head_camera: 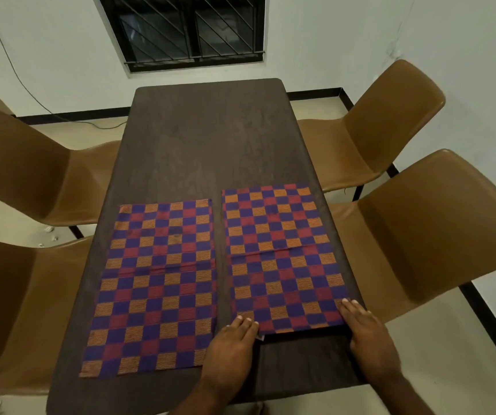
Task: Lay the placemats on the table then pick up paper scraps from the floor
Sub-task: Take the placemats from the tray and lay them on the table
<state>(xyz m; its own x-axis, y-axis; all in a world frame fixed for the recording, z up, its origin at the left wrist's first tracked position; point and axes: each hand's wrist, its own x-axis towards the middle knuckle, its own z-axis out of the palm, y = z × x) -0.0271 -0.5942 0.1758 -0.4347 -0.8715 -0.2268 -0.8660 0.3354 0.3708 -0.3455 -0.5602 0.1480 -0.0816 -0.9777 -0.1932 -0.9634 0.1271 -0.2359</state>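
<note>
Left mat point(154, 283) and right mat point(282, 259) lie at the counter's point(211, 130) near end; left hand point(231, 345) and right hand point(366, 330), flat, press right mat's near corners; scraps point(48, 229) unpicked

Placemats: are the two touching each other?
Apart. The head view shows a dark strip of table between the left placemat and the right placemat.
</note>
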